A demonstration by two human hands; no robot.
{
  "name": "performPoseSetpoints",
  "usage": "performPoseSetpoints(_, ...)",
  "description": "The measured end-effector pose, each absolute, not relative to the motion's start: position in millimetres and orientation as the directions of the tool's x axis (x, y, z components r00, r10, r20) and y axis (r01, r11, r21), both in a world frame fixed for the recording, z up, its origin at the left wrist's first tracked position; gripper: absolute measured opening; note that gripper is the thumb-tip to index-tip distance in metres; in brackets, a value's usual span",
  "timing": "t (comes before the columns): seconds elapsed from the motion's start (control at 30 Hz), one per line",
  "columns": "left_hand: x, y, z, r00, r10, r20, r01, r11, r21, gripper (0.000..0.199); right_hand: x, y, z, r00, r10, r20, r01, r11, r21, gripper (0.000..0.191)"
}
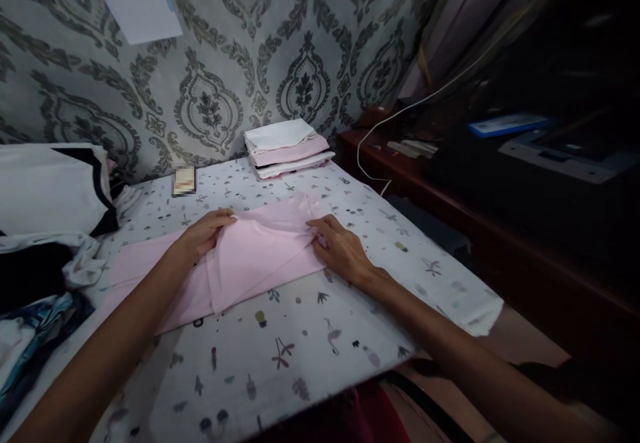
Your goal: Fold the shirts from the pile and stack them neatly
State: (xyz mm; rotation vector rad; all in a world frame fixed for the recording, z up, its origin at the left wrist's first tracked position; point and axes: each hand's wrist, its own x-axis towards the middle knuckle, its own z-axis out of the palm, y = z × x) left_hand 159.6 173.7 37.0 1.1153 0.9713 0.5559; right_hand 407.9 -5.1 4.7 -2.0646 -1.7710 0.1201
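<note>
A pink garment (265, 256), partly folded over itself, lies across the printed white sheet (300, 323). My left hand (207, 231) grips the fold at its upper left, thumb and fingers closed on the cloth. At the right end, my right hand (340, 246) pinches the cloth's edge between thumb and fingers. The garment's left part stretches flat beneath my left forearm, which hides some of it. Whether the garment is a shirt or trousers cannot be made out.
Behind the garment, a folded clothes stack (287, 149) stands near the patterned wall (305, 83). A small box-like item (184, 181) sits left of it. Piled clothes (50, 189) fill the left side. A dark red desk (360, 143) with a white cable (373, 126) borders the right.
</note>
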Motion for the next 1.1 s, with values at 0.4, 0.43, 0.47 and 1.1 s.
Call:
performPoseSetpoints(0.4, 158, 171, 45, 0.545, 0.743, -0.388, 0.308, 0.253, 0.917, 0.047, 417, 8, 22, 0.341, 0.936, 0.09, 0.836, -0.259, -0.483, 0.013)
performPoseSetpoints(0.43, 158, 172, 44, 0.553, 0.741, -0.382, 0.319, 0.235, 0.918, 0.048, 418, 9, 20, 0.355, 0.931, 0.086, 0.845, -0.28, -0.456, 0.012)
performPoseSetpoints(0.47, 157, 174, 44, 0.559, 0.739, -0.376, 0.331, 0.217, 0.918, 0.049, 420, 10, 17, 0.362, 0.928, 0.084, 0.848, -0.291, -0.443, 0.011)
performPoseSetpoints(1.1, 186, 82, 62, 0.744, 0.661, 0.101, 0.604, -0.729, 0.322, 0.02, 427, 6, 15, 0.379, 0.923, 0.065, 0.853, -0.321, -0.412, 0.011)
